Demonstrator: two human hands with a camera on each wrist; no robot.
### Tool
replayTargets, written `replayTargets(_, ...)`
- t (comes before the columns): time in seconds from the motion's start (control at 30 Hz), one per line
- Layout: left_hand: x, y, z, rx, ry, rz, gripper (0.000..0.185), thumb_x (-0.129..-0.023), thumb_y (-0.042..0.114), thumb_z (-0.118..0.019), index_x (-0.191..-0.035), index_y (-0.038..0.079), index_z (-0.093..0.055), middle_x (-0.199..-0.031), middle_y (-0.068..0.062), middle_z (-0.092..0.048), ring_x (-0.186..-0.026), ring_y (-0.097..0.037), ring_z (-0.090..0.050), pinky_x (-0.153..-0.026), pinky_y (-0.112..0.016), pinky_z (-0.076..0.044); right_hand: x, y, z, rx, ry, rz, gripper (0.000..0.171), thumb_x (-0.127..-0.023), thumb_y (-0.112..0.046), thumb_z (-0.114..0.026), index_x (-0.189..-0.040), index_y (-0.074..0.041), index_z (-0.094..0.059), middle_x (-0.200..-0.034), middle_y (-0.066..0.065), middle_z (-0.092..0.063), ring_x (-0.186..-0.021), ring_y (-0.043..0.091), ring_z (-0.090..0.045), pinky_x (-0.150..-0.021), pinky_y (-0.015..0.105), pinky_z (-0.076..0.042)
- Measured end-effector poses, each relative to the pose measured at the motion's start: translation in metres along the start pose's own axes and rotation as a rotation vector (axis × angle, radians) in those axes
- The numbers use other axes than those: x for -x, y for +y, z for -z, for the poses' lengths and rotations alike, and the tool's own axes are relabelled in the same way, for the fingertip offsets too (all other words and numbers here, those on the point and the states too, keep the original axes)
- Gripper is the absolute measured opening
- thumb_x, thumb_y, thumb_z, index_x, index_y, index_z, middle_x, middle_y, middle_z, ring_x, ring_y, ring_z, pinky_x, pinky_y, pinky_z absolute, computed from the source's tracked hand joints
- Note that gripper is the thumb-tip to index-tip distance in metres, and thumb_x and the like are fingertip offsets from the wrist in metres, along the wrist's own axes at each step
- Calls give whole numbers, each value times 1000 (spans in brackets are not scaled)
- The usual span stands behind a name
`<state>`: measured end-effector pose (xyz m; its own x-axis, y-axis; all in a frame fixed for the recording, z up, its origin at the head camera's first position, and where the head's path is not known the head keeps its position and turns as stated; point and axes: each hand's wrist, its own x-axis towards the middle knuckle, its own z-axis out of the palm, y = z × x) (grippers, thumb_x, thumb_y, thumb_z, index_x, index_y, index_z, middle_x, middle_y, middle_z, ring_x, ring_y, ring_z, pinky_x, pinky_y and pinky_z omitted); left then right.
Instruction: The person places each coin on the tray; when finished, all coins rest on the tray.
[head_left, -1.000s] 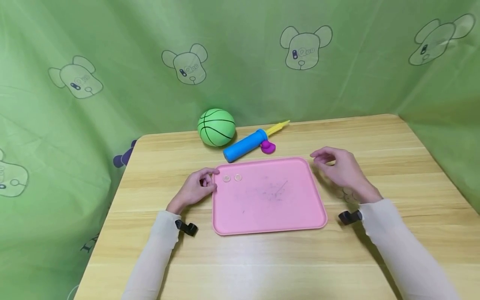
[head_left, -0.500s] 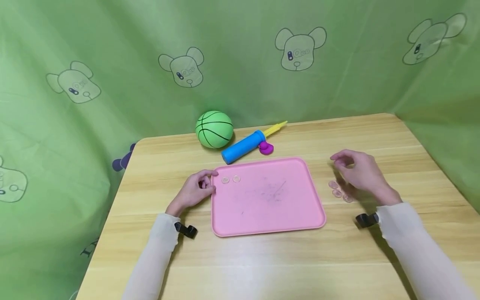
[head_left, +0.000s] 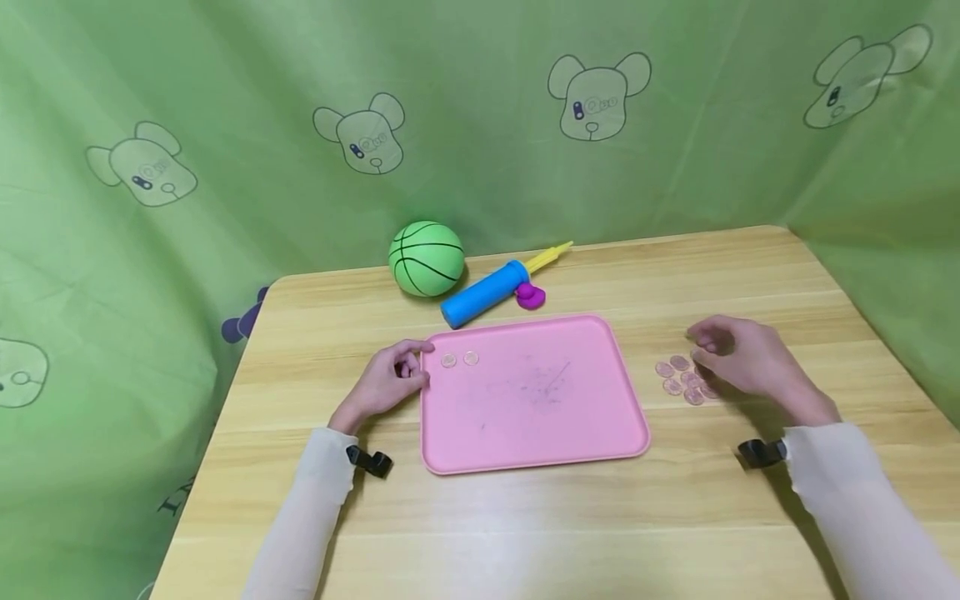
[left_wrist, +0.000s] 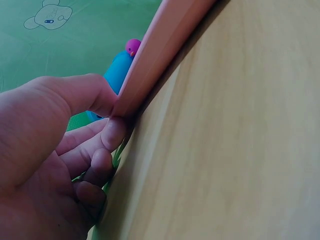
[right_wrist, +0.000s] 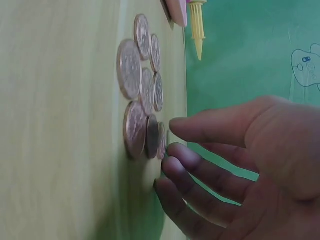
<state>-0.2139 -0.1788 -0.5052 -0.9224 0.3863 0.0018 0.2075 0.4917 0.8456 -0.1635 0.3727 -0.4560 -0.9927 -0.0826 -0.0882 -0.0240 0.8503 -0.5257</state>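
My left hand (head_left: 385,377) holds the left rim of a pink tray (head_left: 536,462) near its far left corner. Close up in the left wrist view, the thumb (left_wrist: 92,92) bends onto the tray's edge, other fingers curled beside it. Two coins (head_left: 470,357) lie apart in that far left corner. To the right of the tray, my right hand (head_left: 742,358) hovers by a cluster of coins (head_left: 672,387) on the table. The right wrist view shows several coppery coins (right_wrist: 129,70), a few overlapping; a gap separates thumb and fingers, with nothing visible between them.
Behind the tray stand a green ball (head_left: 427,258) with black lines and a blue pump (head_left: 483,296) with a yellow nozzle. A small magenta duck-like toy (head_left: 531,296) sits by the pump. A green patterned curtain (head_left: 465,125) borders the wooden table (head_left: 480,533).
My right hand has moved rightward from the tray's far right corner to the coin cluster, uncovering more coins. The left hand stays at the tray's rim.
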Motion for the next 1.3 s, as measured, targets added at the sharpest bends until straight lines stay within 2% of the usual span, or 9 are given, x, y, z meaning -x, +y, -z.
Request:
replayTargets(0.13,1,-1,-1,-1,6,-11,47,-92,1,-77,-139,3,-69,-87,-2,-64,-78,-12,-55,-73,-21,-45,1,4,-1,17,48,8,35,-99,-17,-77,-130,-1,-72,-115,23,-78,-108,43,-71,-95,64,-50)
replayTargets(0.27,1,1,-1,6,3,-6,48,-92,0,-76,-140,3,-69,-87,-2,-64,-78,-13,-55,-73,-22,-45,0,7,-4,20,52,-7,34,-99,-17,-78,-128,1,-72,-110,21,-79,-100,38,-72,-90,57,-51)
replayTargets(0.43,0,3,0,8,-3,-2,49,-93,0,-76,-141,3,-68,-88,-6,-66,-79,-16,-55,-73,-22,-45,-6,9,-4,25,-14,-25,36,-101,-16,-73,-130,5,-67,-112,24,-76,-101,38,-72,-90,57,-55)
replayTargets(0.53,1,3,0,8,-2,-4,48,-93,0,-76,-140,2,-68,-89,-7,-66,-79,-17,-55,-73,-22,-46,-11,11,-6,38,-52,-23,38,-101,-16,-70,-131,7,-64,-110,25,-73,-99,37,-70,-84,47,-56)
replayTargets(0.67,2,1,0,4,-6,-5,47,-93,1,-77,-140,1,-68,-90,-8,-66,-81,-17,-56,-75,-22,-47,-13,10,-8,51,-69,-34,41,-100,-18,-71,-130,8,-60,-108,24,-71,-95,35,-67,-77,36,-50)
replayTargets(0.87,2,2,0,-1,-4,-5,47,-93,2,-77,-140,2,-68,-91,-7,-67,-81,-17,-57,-76,-22,-47,-11,7,-5,47,-54,-28,40,-97,-16,-74,-128,7,-65,-114,29,-70,-104,43,-67,-88,55,-53)
replayTargets(0.93,2,3,0,0,-2,-7,48,-93,1,-77,-140,2,-68,-90,-7,-67,-81,-17,-56,-75,-22,-47,-11,5,-5,34,-43,-25,37,-97,-14,-72,-127,6,-67,-114,29,-71,-105,42,-67,-89,56,-54)
replayTargets(1.13,2,3,1,9,-4,-15,49,-92,1,-77,-140,0,-68,-90,-9,-67,-79,-17,-55,-73,-22,-45,-9,-6,-10,-47,48,-4,28,-99,-10,-74,-124,1,-71,-109,21,-76,-100,36,-74,-79,29,-53)
replayTargets(1.3,2,4,1,4,-6,-12,48,-93,2,-76,-140,1,-68,-90,-8,-66,-80,-17,-55,-74,-22,-45,-11,-26,-15,-96,102,32,28,-100,-12,-76,-126,-1,-72,-112,20,-77,-100,33,-75,-76,16,-52)
